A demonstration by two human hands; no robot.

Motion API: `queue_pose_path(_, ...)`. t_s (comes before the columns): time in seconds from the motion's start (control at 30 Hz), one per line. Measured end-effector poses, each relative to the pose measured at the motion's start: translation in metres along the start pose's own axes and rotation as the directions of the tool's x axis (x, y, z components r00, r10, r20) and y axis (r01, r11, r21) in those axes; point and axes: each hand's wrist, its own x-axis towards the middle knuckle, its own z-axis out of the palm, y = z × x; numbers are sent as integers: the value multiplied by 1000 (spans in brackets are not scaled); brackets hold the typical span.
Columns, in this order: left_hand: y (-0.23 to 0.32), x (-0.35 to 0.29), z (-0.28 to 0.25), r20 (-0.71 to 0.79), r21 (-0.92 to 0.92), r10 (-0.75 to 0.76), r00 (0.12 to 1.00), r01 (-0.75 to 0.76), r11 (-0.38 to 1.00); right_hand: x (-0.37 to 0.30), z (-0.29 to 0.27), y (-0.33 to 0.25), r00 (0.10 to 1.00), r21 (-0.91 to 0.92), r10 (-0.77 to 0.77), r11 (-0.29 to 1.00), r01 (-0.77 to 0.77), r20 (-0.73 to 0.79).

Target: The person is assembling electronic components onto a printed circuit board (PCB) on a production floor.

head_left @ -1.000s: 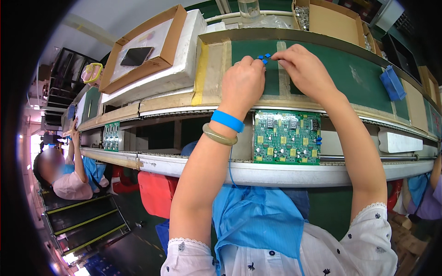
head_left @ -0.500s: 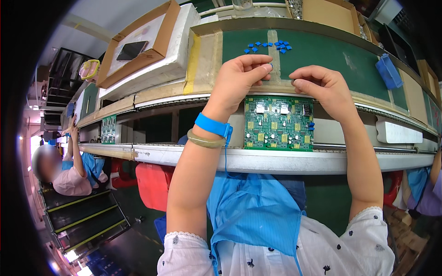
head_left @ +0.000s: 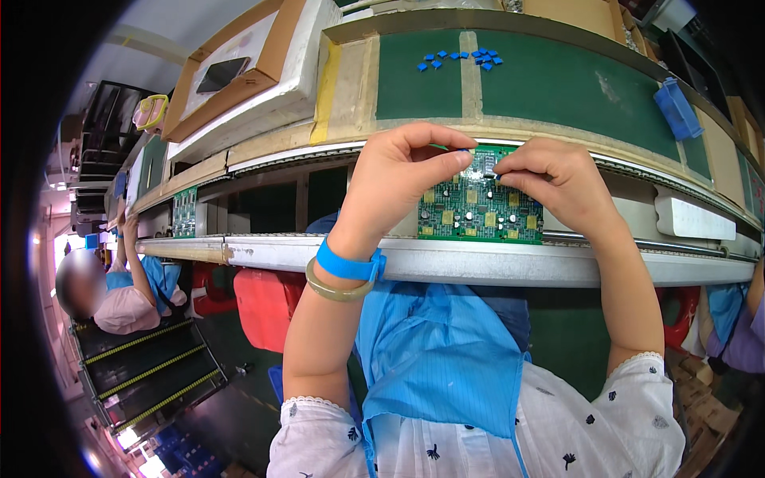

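Observation:
A green circuit board [head_left: 473, 217] with white, yellow and black parts lies between the conveyor rails before me. Over its far left part, my left hand [head_left: 406, 174] is closed, thumb and forefinger pinching a small blue component [head_left: 464, 151]. My right hand [head_left: 555, 177] is closed too, its fingertips together at the board's far right part. What the right fingers hold is mostly hidden, with only a dark bluish bit [head_left: 499, 177] showing. Several loose blue components [head_left: 487, 57] lie on the green work surface [head_left: 558, 103] beyond the board. A blue strap and a bangle circle my left wrist.
The near metal rail [head_left: 446, 263] runs between my body and the board. A blue bin [head_left: 677, 110] stands at far right. At far left a cardboard box [head_left: 267, 76] holds a phone [head_left: 222, 75]. Another person [head_left: 127, 299] works on the left beside another board [head_left: 185, 213].
Both hands have come down and nearer, from over the green surface to the far part of the board. The left still pinches the blue component. The view has shifted slightly.

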Motion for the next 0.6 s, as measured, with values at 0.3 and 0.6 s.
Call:
queue_pose_path(0.3,-7,-21,3,-51,115,18,999,-12,993,-3,4,-5,987,-289,-123,946,148,104)
queue_pose_path(0.6,-11,-27,11,-66,171,55,996,-43,984,-4,6,-5,979,-371,-158,908,194,126)
